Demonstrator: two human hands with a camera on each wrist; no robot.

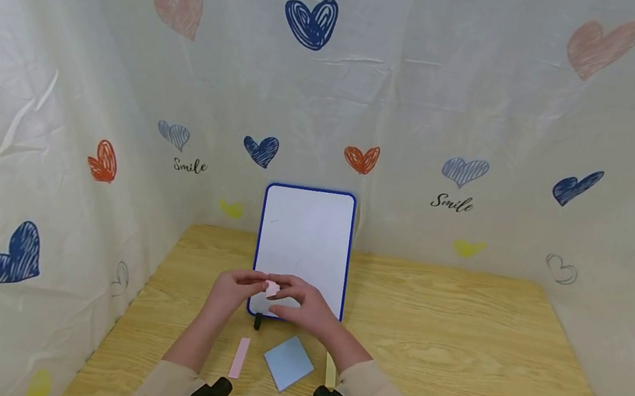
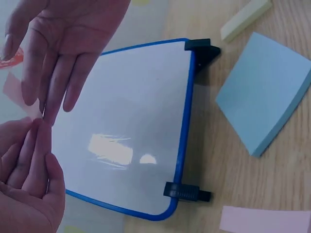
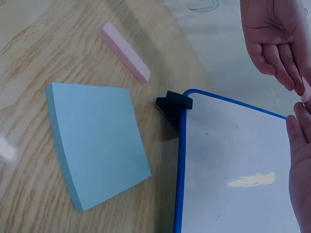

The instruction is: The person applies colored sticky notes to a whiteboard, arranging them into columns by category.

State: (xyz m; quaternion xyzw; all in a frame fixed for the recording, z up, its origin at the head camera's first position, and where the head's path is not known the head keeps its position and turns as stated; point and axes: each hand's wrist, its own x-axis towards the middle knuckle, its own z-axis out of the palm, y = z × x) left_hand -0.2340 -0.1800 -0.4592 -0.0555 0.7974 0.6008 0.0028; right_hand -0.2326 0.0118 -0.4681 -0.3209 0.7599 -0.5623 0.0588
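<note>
A small pink slip of paper [image 1: 272, 288] is between the two hands, above the lower part of the whiteboard [image 1: 304, 238]. My left hand [image 1: 232, 290] pinches the slip between thumb and fingertips, clearest in the left wrist view, where the pink slip [image 2: 18, 92] sticks up beyond the fingers. My right hand [image 1: 302, 304] touches the slip with its fingertips; those fingers are rather straight and its thumb stands apart. Fingers hide part of the slip. In the right wrist view the left hand [image 3: 277, 41] and right hand [image 3: 301, 160] meet at the right edge.
Below the board lie a blue sticky-note pad [image 1: 288, 363], a narrow pink pad [image 1: 239, 357] and a narrow yellow pad [image 1: 330, 372], the last partly behind the right forearm. A black foot [image 1: 257, 321] holds the board's lower edge. A curtain with printed hearts hangs behind the wooden table [image 1: 456, 347].
</note>
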